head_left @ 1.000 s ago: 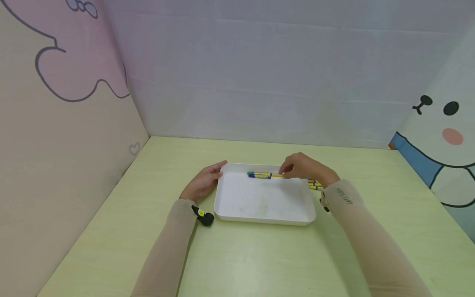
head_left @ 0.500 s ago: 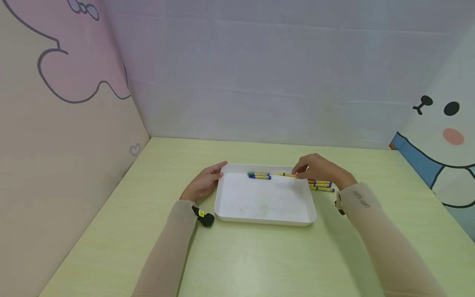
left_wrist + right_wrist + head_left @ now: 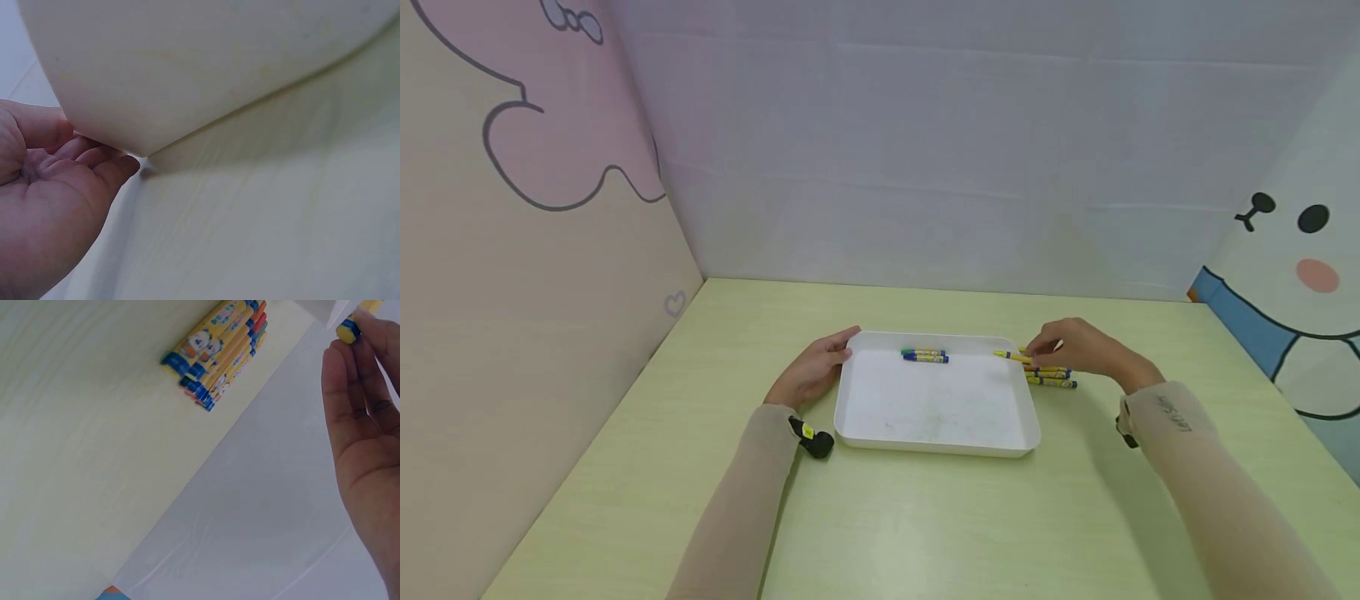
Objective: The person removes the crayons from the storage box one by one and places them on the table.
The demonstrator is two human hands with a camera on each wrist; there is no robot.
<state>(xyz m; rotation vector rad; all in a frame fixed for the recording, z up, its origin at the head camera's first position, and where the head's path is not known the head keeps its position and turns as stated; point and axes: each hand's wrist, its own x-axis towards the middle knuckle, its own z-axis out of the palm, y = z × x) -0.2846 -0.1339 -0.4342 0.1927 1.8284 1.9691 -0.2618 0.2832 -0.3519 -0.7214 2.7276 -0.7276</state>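
Observation:
My left hand (image 3: pixel 811 368) grips the left edge of a white tray (image 3: pixel 936 417), thumb at the rim. In the left wrist view its fingers (image 3: pixel 115 172) curl at the tray's corner from below. My right hand (image 3: pixel 1078 348) pinches a yellow crayon (image 3: pixel 1009 356) between thumb and fingertips, over the tray's right rim. The right wrist view shows the blue-banded end of that crayon (image 3: pixel 349 330) poking out of the grip. Inside the tray, near its far side, a green crayon (image 3: pixel 917 352) and a blue crayon (image 3: pixel 927 359) lie side by side.
Several wrapped crayons (image 3: pixel 1051 382) lie in a row on the table (image 3: pixel 925 525) just right of the tray, partly hidden by my right hand. A pale wall (image 3: pixel 880 167) closes off the back, with printed panels at both sides.
My right hand has drawn the yellow crayon rightward, away from the blue and green ones, to the tray's right rim. More of the row on the table shows. My left hand stays put.

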